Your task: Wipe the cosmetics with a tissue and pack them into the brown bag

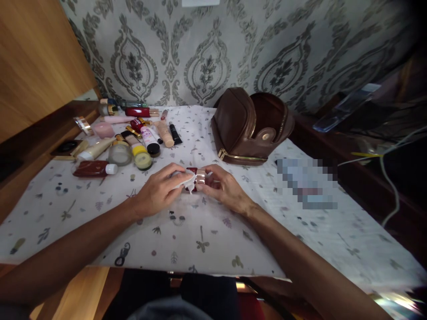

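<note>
From where I stand, a small red bottle [191, 170] with a shiny gold cap lies on its side between the person's two hands, low over the patterned tablecloth [200, 260], in front of the rest of the clutter; whether it touches the cloth I cannot tell. The left hand [162, 189] has its fingers bent round a crumpled white tissue [183, 179], pressing it to the red body of the bottle; the right hand [225, 184] has its thumb and fingers drawn narrow about the gold cap end, holding it from the other side.

Beyond the left hand spreads a crowd of cosmetics; nearest lies a bottle of dark red liquid [89, 169] with a white cap; beside it sit a clear round jar [120, 154] and a yellow-banded jar [142, 159]; behind these lie a beige tube [164, 134], a black tube [175, 134] and a long red bottle with a gold end [137, 112]. A brown bag [235, 122] stands past the right hand, its top gaping and its zip showing gold; to its right lies a blurred-out object [307, 182], too pixelated to make out.
</note>
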Motion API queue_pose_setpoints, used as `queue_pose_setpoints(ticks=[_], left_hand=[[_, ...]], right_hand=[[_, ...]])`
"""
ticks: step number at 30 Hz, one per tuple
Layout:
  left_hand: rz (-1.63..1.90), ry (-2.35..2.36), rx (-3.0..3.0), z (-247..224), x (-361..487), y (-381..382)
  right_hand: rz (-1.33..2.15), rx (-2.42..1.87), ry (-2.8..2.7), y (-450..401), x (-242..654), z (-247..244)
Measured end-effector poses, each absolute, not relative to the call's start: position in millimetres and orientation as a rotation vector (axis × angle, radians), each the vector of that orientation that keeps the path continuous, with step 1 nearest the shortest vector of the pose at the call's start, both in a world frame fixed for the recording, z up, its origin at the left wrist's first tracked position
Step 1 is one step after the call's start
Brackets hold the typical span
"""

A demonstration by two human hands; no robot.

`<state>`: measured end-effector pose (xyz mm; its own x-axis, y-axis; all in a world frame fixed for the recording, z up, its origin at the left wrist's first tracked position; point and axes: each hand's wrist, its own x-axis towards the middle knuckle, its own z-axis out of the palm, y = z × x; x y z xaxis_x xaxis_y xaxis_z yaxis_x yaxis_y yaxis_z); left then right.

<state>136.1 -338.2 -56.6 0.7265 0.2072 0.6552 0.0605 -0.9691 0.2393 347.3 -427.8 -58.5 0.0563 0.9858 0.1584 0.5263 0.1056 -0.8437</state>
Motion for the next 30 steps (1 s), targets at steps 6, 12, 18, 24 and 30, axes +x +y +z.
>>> queue_pose_setpoints(ticks=[6, 12, 18, 24, 30], left_hand=[[1.099, 0.235, 2.679, -58.4, 136.2, -336.7], [1.077, 0.337, 2.592, -55.5, 135.2, -337.3], [1.068, 0.362, 2.611, -53.9, 135.0, -338.0], [1.128, 0.301, 2.804, -59.9, 134.9, -336.1], [1.112, 0.252, 2.916, -59.7, 134.0, -338.1]], right_hand=[[0.729, -1.377, -1.601, -428.2, 345.4, -63.9], [0.685, -1.313, -1.657, -428.7, 344.0, -65.8], [0.624, -1.331, -1.682, -428.5, 345.4, -66.6], [0.774, -1.34, -1.489, -425.9, 342.7, -70.1], [1.001, -1.341, -1.299, -424.6, 340.5, -65.8]])
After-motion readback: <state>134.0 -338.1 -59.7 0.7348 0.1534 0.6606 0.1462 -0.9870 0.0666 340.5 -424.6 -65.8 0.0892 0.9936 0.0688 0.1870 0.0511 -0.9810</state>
